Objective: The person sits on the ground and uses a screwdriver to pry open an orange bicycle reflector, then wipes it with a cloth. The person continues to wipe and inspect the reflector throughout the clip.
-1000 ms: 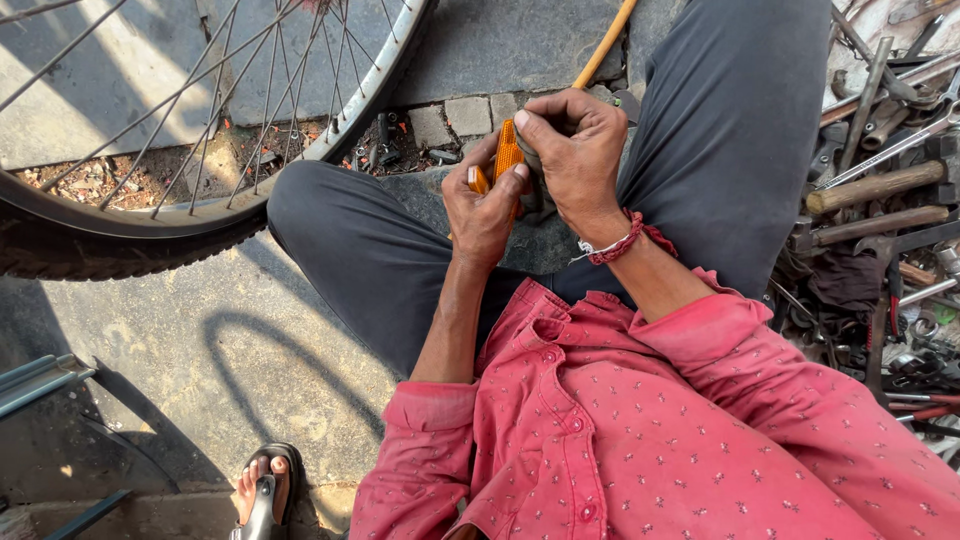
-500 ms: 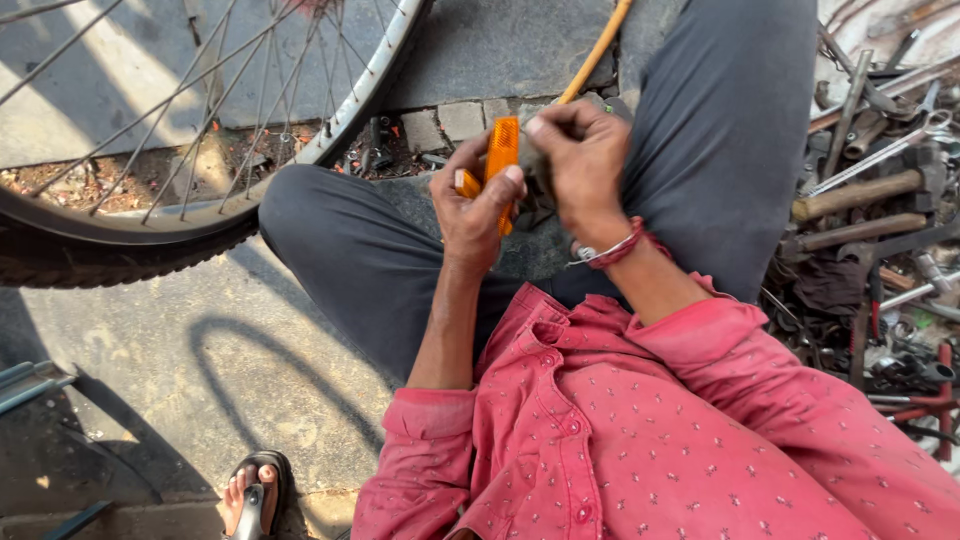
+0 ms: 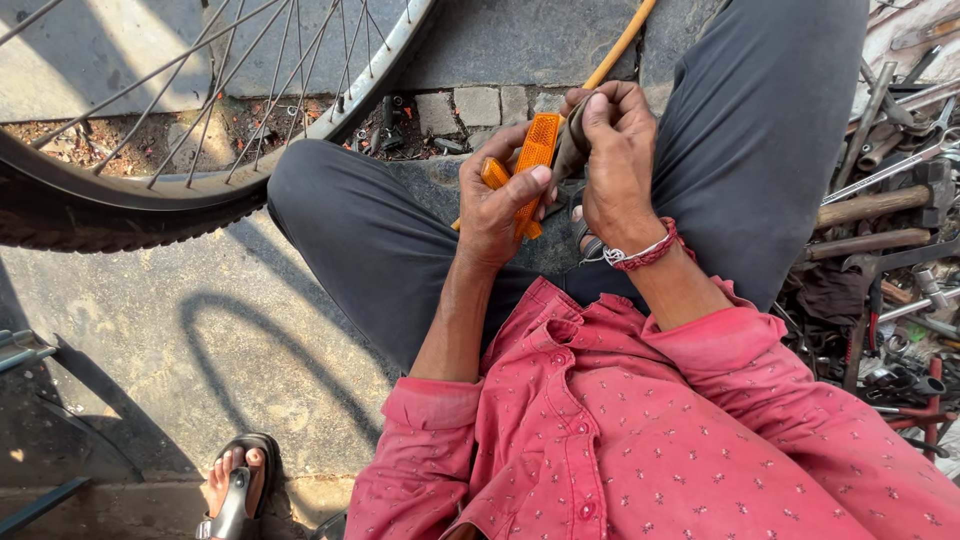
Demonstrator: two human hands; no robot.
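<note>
Head view: ribbed orange plastic reflector (image 3: 533, 165) pinched in left hand (image 3: 497, 205), right hand (image 3: 620, 160) gripping a dull cloth (image 3: 572, 148)

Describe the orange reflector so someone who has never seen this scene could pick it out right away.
Start at the big bicycle wheel at the upper left, then move right to the two hands over the grey trousers. The left hand grips the orange reflector, a flat ribbed plastic strip, unlike the long thin orange rod behind it.

Bare pavement (image 3: 150, 330) left of the knee: open passage. Bicycle wheel (image 3: 200, 150) blocks upper left. Tool pile (image 3: 880, 250) crowds the right.
</note>
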